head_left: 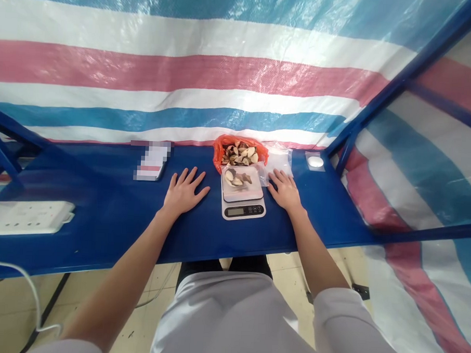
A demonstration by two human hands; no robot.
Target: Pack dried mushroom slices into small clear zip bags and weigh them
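Digital scale point(244, 196) on the blue counter point(112, 213), long axis running away from the person, display end nearest; its key lettering is too small to read surely. Left to right: left hand point(183, 193), palm-down, splayed and gripping nothing; scale, bearing pale and brown pieces point(235, 178), before a red bag point(218, 148); right hand point(285, 191), likewise flat and released, fingertips at a clear bag point(281, 158).

The one head view looks forward and down, from near above, onto the blue table point(109, 207).
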